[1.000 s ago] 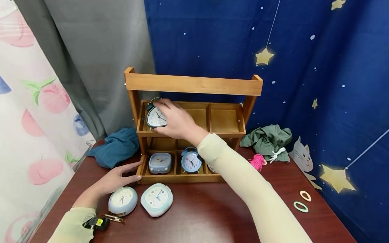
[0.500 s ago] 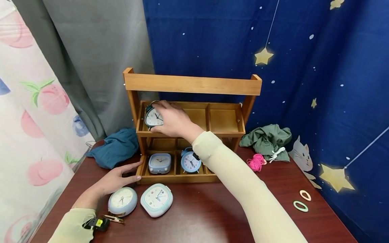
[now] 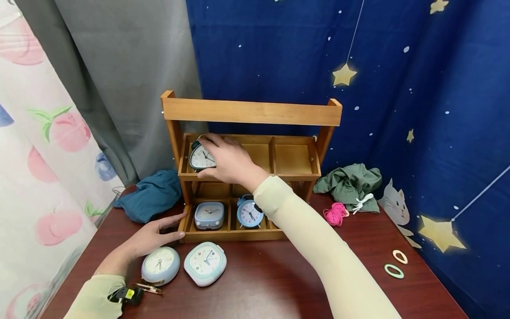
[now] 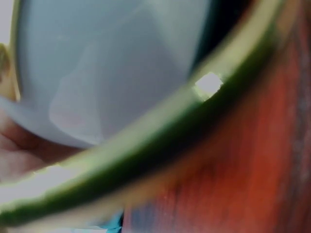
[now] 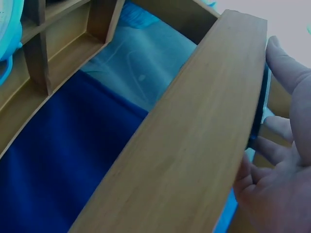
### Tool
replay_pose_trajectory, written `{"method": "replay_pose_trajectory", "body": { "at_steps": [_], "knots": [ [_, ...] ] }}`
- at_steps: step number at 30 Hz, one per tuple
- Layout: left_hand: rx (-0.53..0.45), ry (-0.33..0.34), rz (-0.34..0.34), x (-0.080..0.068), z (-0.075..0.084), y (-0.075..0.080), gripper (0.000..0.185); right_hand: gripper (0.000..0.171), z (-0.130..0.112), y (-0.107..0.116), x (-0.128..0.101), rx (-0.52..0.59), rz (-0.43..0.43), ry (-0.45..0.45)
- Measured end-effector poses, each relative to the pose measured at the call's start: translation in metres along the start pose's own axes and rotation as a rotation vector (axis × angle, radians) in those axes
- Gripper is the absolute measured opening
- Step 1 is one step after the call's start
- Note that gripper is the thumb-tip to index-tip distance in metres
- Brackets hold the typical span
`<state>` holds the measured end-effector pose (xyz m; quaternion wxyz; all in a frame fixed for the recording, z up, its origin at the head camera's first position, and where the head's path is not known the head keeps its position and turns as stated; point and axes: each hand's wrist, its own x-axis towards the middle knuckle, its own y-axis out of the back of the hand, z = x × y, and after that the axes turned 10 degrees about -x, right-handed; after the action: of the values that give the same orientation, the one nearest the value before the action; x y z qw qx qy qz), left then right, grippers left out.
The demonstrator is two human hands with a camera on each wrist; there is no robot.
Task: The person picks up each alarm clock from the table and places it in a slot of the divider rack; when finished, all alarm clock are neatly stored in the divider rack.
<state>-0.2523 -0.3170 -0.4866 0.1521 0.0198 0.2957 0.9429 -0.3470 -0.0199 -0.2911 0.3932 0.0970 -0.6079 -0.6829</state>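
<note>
A dark green twin-bell alarm clock (image 3: 202, 157) with a white face stands in the left compartment of the shelf's upper tray. My right hand (image 3: 230, 161) is spread at its right side, fingertips by the bells, thumb lower down at the tray's front rail (image 5: 180, 121). In the right wrist view the clock's dark edge shows between that rail and the hand. My left hand (image 3: 153, 235) rests against the lower left corner of the wooden shelf (image 3: 255, 110), fingers extended. Just below it lies a round pale blue clock (image 3: 160, 266), beside a rounded-square mint clock (image 3: 205, 264).
The lower tray holds a blue square clock (image 3: 209, 215) and a light blue twin-bell clock (image 3: 250, 213). Cloth bundles, one teal (image 3: 151, 195) and one green (image 3: 350, 186), flank the shelf. Pink yarn (image 3: 336, 214) and two small rings (image 3: 394, 270) lie to the right.
The green clock has shifted slightly left and down into its compartment. My right thumb has moved down from its face, and more of the face shows. The left hand keeps its place.
</note>
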Motion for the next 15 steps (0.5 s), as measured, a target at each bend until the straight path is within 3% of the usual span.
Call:
{"method": "replay_pose_trajectory", "body": {
  "at_steps": [4, 9, 15],
  "knots": [
    [0.013, 0.005, 0.01, -0.002, 0.001, 0.0, 0.079, 0.097, -0.001, -0.002, -0.018, 0.039, 0.113, 0.0],
    [0.013, 0.008, 0.012, -0.002, 0.002, 0.0, 0.079, 0.085, -0.005, -0.011, -0.055, 0.212, 0.282, 0.0],
    [0.014, 0.009, 0.009, -0.001, 0.002, -0.001, 0.079, 0.082, -0.02, -0.029, -0.107, 0.314, 0.359, 0.073]
  ]
}}
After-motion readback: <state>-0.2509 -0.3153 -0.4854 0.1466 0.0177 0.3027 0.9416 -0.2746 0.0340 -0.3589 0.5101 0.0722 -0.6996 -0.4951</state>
